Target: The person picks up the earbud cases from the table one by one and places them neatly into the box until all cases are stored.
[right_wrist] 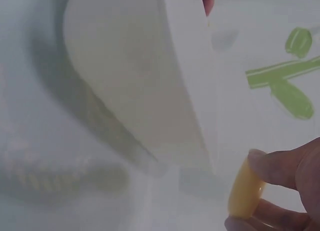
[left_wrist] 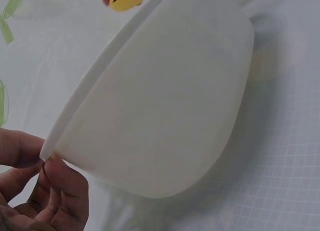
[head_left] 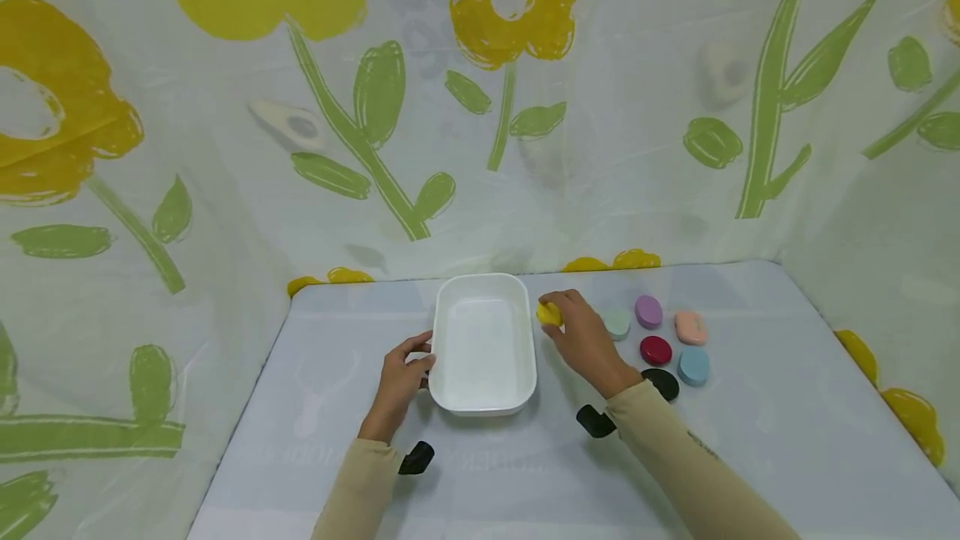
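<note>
- Right hand [head_left: 587,342] — its fingers [right_wrist: 280,163] pinch a yellow oval piece [head_left: 548,314], held just beside the far right rim of the white tray [head_left: 484,283].
- Left hand [head_left: 402,373] — thumb and fingers grip the tray's near left edge, steadying it on the worktop [head_left: 787,407].
- Step in hand, as judged: the yellow piece is in transit from the group toward the tray; the next move calls for lifting it over the rim and releasing it inside.
- Pieces on the worktop to the right: pale green [head_left: 617,323], purple [head_left: 648,312], pink [head_left: 690,327], red [head_left: 656,350], blue [head_left: 693,366], black [head_left: 662,383] — the black one partly hidden behind the sleeve.
- Wrist views are blurred; the tray interior appears empty.
</note>
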Motion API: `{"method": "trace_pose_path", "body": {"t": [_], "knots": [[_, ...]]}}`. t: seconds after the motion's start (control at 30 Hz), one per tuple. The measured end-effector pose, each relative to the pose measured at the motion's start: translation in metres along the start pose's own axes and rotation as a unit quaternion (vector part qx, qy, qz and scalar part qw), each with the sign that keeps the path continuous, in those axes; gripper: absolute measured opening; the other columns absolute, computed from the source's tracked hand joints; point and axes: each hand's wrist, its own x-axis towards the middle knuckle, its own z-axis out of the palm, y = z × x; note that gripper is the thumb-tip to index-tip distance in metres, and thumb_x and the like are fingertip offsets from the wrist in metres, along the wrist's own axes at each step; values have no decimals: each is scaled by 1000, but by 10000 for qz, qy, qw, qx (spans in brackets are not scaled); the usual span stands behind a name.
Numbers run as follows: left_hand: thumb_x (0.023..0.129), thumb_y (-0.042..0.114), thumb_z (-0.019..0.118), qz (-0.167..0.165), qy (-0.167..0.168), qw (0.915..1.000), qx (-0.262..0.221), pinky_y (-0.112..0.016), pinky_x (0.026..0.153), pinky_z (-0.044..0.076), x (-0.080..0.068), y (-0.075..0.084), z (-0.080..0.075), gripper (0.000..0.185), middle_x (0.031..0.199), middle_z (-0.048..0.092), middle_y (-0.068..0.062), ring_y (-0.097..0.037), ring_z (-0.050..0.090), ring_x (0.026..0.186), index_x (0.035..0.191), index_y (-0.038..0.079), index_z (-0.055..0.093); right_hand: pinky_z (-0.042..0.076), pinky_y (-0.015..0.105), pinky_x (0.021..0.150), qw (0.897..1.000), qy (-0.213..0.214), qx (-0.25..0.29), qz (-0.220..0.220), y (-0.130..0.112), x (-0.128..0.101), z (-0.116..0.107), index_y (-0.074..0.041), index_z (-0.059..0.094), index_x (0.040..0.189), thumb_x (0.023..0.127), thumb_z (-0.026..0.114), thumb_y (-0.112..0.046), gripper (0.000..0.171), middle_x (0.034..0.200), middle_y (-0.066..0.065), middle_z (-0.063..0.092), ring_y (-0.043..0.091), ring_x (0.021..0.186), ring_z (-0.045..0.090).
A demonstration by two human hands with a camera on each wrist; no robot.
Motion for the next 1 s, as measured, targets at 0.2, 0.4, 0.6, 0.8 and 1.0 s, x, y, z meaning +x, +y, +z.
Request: {"method": "trace_pose_path", "body": {"t": [0.2, 0.4, 0.6, 0.8, 1.0], "knots": [[104, 1, 60, -32, -10, 10000, 28, -28, 61, 54, 0, 0, 0, 45, 126, 56, -17, -15, 62, 83, 148, 2, 60, 55, 50, 105, 9996, -9, 162, -231, -15, 14, 4, -6, 66, 136, 96, 78, -5, 42, 136, 19, 61, 35, 114, 62], [104, 1, 61, 0, -9, 10000, 34, -28, 61, 55, 1, -1, 1, 44, 126, 57, -17, -15, 63, 82, 148, 3, 60, 56, 48, 103, 9982, -125, 254, -523, -29, 29, 14, -4, 66, 135, 95, 78, -4, 41, 133, 20, 63, 34, 111, 63], [103, 0, 61, 23, -9, 10000, -1, -28, 60, 54, 1, -1, 2, 44, 125, 57, -17, -15, 62, 80, 147, 2, 61, 54, 47, 108, 9981, -336, 224, -471, -40, 40, 24, -5, 66, 135, 95, 79, -6, 42, 133, 18, 63, 33, 115, 63], [103, 0, 61, 43, -8, 10000, 19, -28, 59, 54, 0, -2, 3, 44, 125, 57, -18, -15, 62, 81, 147, 2, 60, 54, 47, 106, 9970, -537, 358, -430, -46, 49, 33, -3, 66, 135, 96, 78, -5, 41, 133, 18, 64, 33, 116, 63], [103, 0, 61, 66, -37, 10000, 8, -28, 59, 54, -2, -1, 3, 44, 125, 57, -18, -17, 62, 80, 148, 3, 61, 55, 46, 105, 9960, -707, 383, -398, -48, 58, 45, -1, 66, 133, 97, 77, -5, 38, 134, 19, 65, 33, 118, 64]]}}
